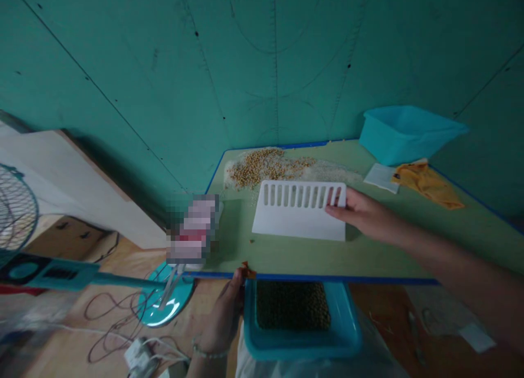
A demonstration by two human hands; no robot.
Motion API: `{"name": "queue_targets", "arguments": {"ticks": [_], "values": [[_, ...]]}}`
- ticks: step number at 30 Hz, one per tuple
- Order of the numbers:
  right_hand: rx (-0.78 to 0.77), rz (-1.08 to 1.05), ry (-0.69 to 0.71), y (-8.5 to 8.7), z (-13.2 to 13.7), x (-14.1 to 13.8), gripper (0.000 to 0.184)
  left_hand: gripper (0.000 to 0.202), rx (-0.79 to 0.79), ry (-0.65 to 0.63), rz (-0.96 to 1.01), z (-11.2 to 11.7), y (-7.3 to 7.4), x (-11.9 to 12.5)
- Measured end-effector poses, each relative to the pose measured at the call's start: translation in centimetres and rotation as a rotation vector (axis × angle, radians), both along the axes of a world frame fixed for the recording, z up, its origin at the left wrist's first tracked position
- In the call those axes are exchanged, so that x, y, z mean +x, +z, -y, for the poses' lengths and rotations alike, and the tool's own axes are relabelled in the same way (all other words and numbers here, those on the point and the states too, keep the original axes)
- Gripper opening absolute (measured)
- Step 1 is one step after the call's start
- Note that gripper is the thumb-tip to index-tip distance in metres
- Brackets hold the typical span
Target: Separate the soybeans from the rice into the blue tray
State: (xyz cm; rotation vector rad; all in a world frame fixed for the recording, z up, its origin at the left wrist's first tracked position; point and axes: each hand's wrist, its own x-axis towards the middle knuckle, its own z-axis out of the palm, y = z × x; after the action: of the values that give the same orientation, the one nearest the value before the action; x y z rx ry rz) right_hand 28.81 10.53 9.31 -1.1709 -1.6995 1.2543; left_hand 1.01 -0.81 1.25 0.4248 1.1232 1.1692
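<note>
My right hand (366,214) is closed on the right end of a white slotted plastic board (301,222). The board stands tilted on the green table (311,258), its row of slots along the top. Behind it lies a spread pile of tan beans or pellets (262,167) mixed with white grains. At the table's front edge is my left hand (223,318), thumb beside a small orange-brown scrap (248,270); its fingers look curled, but what they hold is hidden. Just right of it, below the edge, a blue basin (347,334) holds a dark, bean-filled tray (292,307).
A blue bin (405,137), an orange cloth (429,184) and a white packet (380,177) stand at the back right. A blurred-out object (194,230) lies at the left edge. A fan (61,271) and cables (110,323) are on the floor at left.
</note>
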Motion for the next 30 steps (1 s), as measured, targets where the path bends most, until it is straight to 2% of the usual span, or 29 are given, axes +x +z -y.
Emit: {"name": "queue_targets", "arguments": {"ticks": [5,9,14,18,23,30], "values": [[0.014,-0.014,0.079,-0.1,-4.9,-4.7,0.019,0.036,0.082,0.055,-0.010,0.1,0.1,0.4],[-0.021,0.013,0.148,0.1,-6.7,-6.3,0.018,0.036,0.110,0.047,0.016,0.1,0.0,0.3],[-0.087,0.063,0.243,0.9,-5.9,-3.9,0.013,0.046,0.033,-0.022,0.045,0.1,0.2,0.3],[-0.093,0.072,0.239,1.4,-4.8,-1.7,0.016,0.045,0.020,-0.042,0.031,0.2,0.2,0.2],[-0.122,0.094,0.230,0.8,-3.7,-1.0,0.020,0.051,-0.014,-0.095,0.020,0.2,0.0,0.0],[-0.134,0.110,0.224,0.0,-1.9,-0.3,0.025,0.052,-0.014,-0.059,0.017,0.2,-0.2,0.1]]}}
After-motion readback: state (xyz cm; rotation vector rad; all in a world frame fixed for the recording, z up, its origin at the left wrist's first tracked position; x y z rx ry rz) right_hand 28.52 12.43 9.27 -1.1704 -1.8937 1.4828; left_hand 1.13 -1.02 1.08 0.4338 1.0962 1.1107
